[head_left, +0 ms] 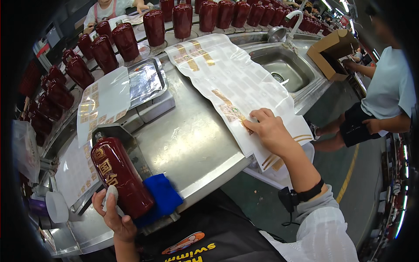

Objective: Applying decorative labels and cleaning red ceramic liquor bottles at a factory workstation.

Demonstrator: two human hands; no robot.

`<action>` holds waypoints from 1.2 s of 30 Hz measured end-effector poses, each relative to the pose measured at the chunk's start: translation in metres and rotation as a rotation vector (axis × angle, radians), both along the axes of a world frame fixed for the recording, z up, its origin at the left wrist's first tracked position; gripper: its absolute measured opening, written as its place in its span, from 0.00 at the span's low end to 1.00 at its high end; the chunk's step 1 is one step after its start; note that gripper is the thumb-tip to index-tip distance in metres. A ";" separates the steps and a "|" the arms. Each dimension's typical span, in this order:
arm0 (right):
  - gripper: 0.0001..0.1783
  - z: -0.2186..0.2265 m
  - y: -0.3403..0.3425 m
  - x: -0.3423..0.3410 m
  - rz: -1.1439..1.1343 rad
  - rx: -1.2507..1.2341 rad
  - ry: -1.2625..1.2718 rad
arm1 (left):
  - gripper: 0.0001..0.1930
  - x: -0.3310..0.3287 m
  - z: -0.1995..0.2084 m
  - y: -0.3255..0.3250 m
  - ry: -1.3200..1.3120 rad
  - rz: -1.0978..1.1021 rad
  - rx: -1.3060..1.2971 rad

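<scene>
A dark red glass bottle [124, 174] with gold characters lies tilted in a metal holder [115, 129], its base near a blue cloth [162, 196]. My left hand [115, 216] is beside the lower part of the bottle, fingers apart, with a whitish cover on one finger. Over to the right, a large white decal sheet [235, 74] drapes across the steel table. My right hand [270, 133] rests on it, with fingertips bent and pinched at the end of a gold decal [230, 109]. The tips are partly hidden.
Several red bottles [182, 21] stand along a curved conveyor behind the table. A metal tray [147, 81] and another decal sheet [98, 105] lie left of centre. Back right are a sink [283, 65], a faucet [294, 26] and a cardboard box [329, 54]. People stand nearby.
</scene>
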State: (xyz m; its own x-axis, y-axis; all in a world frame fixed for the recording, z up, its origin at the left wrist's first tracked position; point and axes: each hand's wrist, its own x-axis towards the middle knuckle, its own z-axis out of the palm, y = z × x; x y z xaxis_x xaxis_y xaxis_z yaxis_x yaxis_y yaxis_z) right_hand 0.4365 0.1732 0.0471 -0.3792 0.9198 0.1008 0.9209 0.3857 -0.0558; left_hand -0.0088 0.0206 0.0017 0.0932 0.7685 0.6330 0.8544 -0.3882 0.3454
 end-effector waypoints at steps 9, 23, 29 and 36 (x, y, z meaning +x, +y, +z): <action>0.19 -0.001 0.044 0.000 -0.007 -0.132 -0.126 | 0.30 0.003 0.001 -0.003 -0.048 0.017 -0.039; 0.07 -0.025 0.068 -0.002 -0.062 -0.075 0.300 | 0.29 -0.002 0.008 -0.004 0.030 0.031 -0.022; 0.06 -0.021 0.080 -0.002 -0.001 -0.087 0.361 | 0.27 0.013 0.053 0.012 0.049 -0.012 -0.076; 0.05 -0.011 0.081 0.002 0.009 -0.127 0.194 | 0.20 0.071 0.115 0.067 0.085 -0.263 -0.167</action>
State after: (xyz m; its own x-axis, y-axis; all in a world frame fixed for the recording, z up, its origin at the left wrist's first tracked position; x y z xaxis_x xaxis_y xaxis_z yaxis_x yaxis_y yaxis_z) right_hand 0.4385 0.2537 0.0363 -0.3726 0.9263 0.0561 0.8846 0.3727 -0.2803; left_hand 0.0624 0.0873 0.1164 0.3494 0.8036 0.4818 0.7607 -0.5435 0.3549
